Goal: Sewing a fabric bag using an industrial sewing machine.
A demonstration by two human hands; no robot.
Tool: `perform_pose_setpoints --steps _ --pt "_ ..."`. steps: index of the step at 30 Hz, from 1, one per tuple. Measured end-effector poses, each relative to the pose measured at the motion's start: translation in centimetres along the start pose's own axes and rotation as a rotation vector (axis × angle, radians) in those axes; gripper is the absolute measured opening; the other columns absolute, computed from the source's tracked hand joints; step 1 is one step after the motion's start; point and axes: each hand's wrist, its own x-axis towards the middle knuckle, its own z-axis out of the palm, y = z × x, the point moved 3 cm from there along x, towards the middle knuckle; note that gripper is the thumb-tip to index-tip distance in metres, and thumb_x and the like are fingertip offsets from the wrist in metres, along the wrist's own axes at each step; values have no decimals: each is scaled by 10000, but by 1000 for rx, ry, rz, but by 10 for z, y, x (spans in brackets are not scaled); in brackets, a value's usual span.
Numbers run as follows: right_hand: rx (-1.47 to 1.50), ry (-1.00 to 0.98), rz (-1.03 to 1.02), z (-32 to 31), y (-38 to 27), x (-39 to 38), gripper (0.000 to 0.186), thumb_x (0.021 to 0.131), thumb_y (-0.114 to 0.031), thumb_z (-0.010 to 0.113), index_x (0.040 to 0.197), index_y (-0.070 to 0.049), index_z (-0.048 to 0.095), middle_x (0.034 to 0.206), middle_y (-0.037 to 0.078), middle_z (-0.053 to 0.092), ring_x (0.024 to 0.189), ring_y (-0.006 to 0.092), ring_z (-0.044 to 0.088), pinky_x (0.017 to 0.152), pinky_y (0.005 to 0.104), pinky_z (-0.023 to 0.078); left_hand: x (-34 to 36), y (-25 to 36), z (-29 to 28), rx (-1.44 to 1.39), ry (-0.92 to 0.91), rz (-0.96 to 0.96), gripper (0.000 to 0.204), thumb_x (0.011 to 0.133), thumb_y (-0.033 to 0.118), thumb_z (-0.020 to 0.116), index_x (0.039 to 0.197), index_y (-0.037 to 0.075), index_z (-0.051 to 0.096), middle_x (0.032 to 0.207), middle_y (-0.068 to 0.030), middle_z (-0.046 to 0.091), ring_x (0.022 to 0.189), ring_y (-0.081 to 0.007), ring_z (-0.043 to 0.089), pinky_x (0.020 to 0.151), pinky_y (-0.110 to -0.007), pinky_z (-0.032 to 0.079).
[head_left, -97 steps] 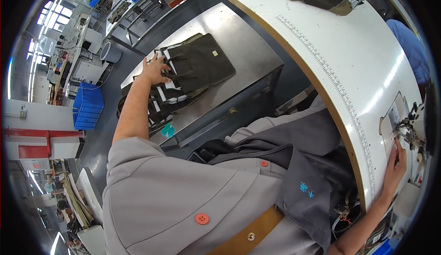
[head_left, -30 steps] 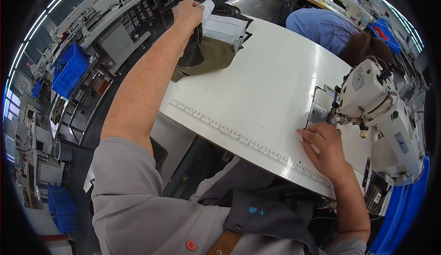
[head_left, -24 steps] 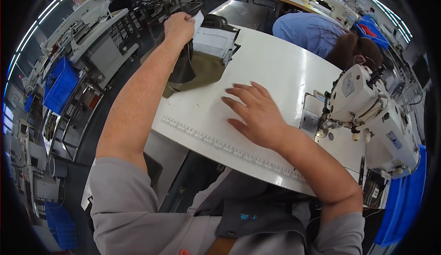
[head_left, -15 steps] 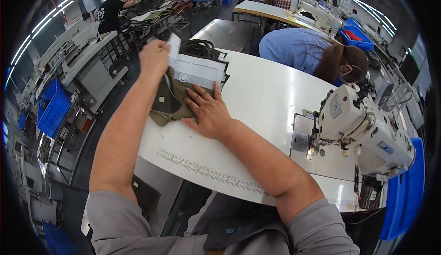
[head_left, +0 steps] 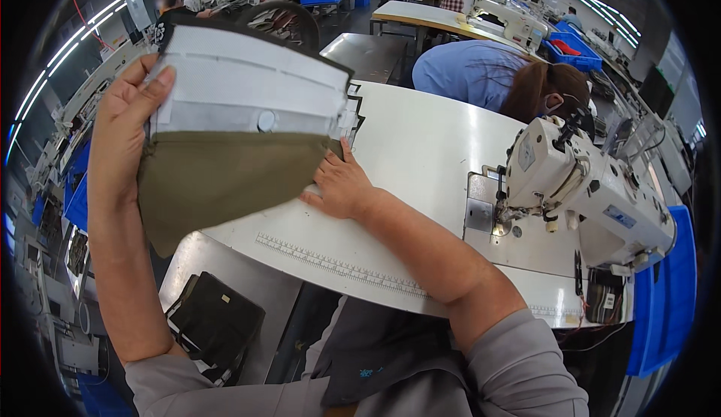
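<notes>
My left hand grips the left edge of an olive fabric bag, thumb in front and fingers round the edge. The bag hangs raised over the table's left end, with a white band along its top, a round metal snap in that band and a dark loop handle behind. My right hand lies with fingers stretched out on the white table, by the bag's lower right corner. Its fingertips meet fabric there. Beyond them, edges of more white-banded pieces show on the table; the raised bag hides the rest.
A white sewing machine stands at the table's right, beside a blue bin. Across the table a person in blue bends low. A printed ruler runs along the near edge. Dark folded pieces lie on a lower surface at left.
My left hand has moved left and nearer, lifting the bag off the pile and spreading it out. The right hand stays at nearly the same place. Dark pieces at the lower left are now more exposed.
</notes>
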Motion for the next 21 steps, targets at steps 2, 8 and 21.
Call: perform_pose_setpoints --steps 2,8,21 --pt "82 -30 -27 -5 -7 -9 813 1024 -638 382 1634 -104 320 1715 114 267 1611 308 143 1271 642 -40 -13 -7 -4 4 -30 -62 332 1033 175 659 1306 -10 621 1061 -72 756 876 -85 715 808 -227 557" --pt "35 -259 -101 -31 -26 -100 903 1031 -704 333 1636 -36 275 1713 187 233 1613 343 131 1282 605 65 -36 5 27 84 -85 -66 327 1057 127 581 1351 -15 597 1046 -39 730 897 -57 665 824 -218 517" --pt "185 -58 -72 -100 -31 -294 628 880 -319 720 1453 -122 556 1478 201 545 1406 433 476 1200 559 331 -137 -107 287 372 -1012 503 599 1001 453 652 1416 36 546 1533 -189 524 1483 -357 437 1216 -573 330"
